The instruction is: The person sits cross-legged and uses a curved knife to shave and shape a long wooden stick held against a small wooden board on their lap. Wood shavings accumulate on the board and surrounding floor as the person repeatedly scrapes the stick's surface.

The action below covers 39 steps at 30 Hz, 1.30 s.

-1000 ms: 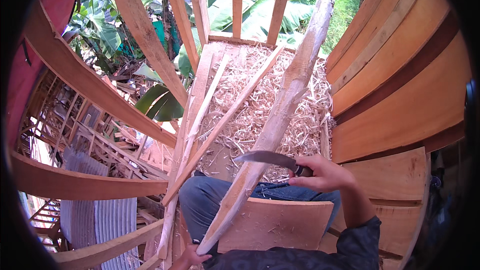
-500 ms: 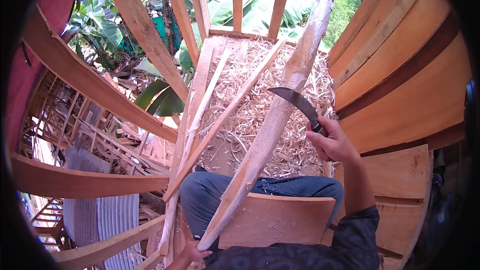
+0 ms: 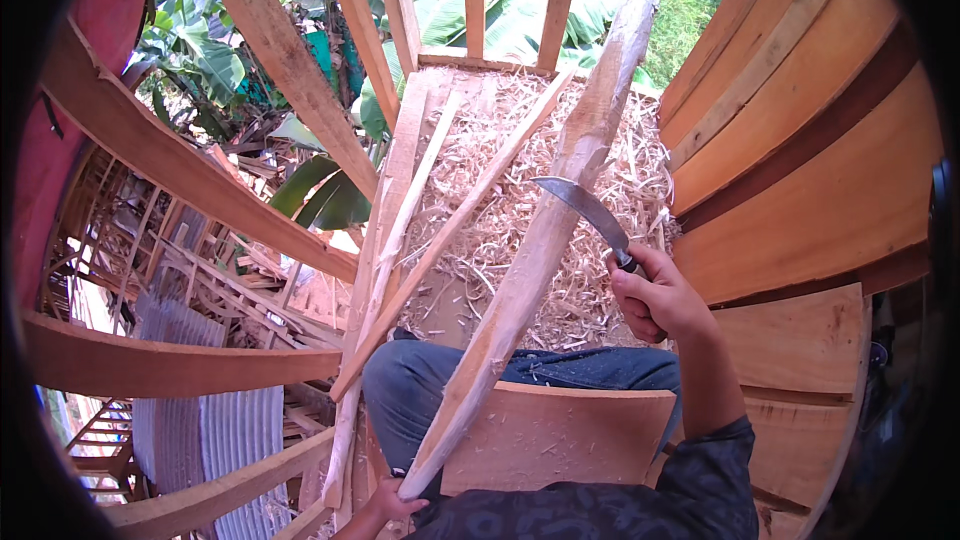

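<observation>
Wood shavings [image 3: 520,190] cover the platform behind a long pole [image 3: 545,240], its lower end clasped by the left hand [image 3: 385,505], while the right hand [image 3: 660,295] clamps a curved knife [image 3: 585,210] against it, seemingly mid-stroke.

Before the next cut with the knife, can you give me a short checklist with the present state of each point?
1. Right hand closed firmly on the curved knife: ok.
2. Left hand steadying the lower end of the pole: ok.
3. Blade resting against the pole: ok.
4. Left hand away from the blade: ok, it is at the far lower end.
5. Knees out of the cutting line: not ok, they lie right under the pole.
6. Blade sharpness: cannot tell.
</observation>
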{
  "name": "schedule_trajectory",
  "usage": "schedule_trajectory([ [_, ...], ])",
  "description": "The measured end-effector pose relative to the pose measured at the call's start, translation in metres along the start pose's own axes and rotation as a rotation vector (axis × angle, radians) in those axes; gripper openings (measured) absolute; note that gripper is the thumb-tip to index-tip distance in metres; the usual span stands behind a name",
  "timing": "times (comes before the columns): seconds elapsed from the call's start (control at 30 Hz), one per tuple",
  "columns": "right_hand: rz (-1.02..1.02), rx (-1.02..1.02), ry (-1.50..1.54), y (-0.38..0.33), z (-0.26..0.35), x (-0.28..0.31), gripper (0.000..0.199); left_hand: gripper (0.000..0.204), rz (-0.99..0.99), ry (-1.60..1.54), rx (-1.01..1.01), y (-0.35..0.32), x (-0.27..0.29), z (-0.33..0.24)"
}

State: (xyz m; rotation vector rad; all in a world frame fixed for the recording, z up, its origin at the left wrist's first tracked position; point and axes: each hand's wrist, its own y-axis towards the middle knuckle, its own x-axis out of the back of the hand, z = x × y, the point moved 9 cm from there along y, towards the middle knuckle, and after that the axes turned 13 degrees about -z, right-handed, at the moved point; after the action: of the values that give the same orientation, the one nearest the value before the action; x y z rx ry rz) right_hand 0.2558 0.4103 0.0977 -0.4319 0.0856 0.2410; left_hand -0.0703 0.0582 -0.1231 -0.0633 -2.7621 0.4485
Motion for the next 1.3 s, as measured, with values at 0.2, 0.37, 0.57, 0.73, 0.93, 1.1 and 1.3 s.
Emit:
schedule_trajectory([
  [0.2, -0.009, 0.055, -0.063, 0.006, -0.003, 0.005, 0.010, 0.028, -0.034, -0.010, -0.002, 0.002, 0.001, -0.005],
  [0.37, 0.033, 0.152, -0.028, 0.020, 0.000, 0.025, 0.009, 0.029, -0.001, 0.007, 0.041, 0.000, 0.000, 0.002],
  [0.57, 0.206, 0.047, -0.020, 0.021, -0.009, 0.010, 0.009, 0.029, -0.010, 0.023, 0.006, 0.004, 0.002, -0.011],
  [0.73, 0.062, 0.112, -0.010, 0.024, 0.002, 0.014, 0.012, 0.029, -0.009, 0.036, 0.034, 0.000, 0.001, -0.003],
  [0.93, -0.283, 0.453, -0.344, 0.019, 0.021, 0.017, 0.013, 0.029, -0.006, 0.035, 0.054, 0.002, 0.002, -0.006],
  [1.1, -0.493, 0.526, -0.316, 0.014, 0.031, 0.040, 0.012, 0.029, 0.007, 0.029, 0.113, 0.000, 0.000, 0.008],
  [1.3, 0.038, 0.113, -0.292, 0.003, -0.002, -0.013, 0.011, 0.030, -0.007, 0.025, 0.036, 0.000, 0.002, 0.000],
])
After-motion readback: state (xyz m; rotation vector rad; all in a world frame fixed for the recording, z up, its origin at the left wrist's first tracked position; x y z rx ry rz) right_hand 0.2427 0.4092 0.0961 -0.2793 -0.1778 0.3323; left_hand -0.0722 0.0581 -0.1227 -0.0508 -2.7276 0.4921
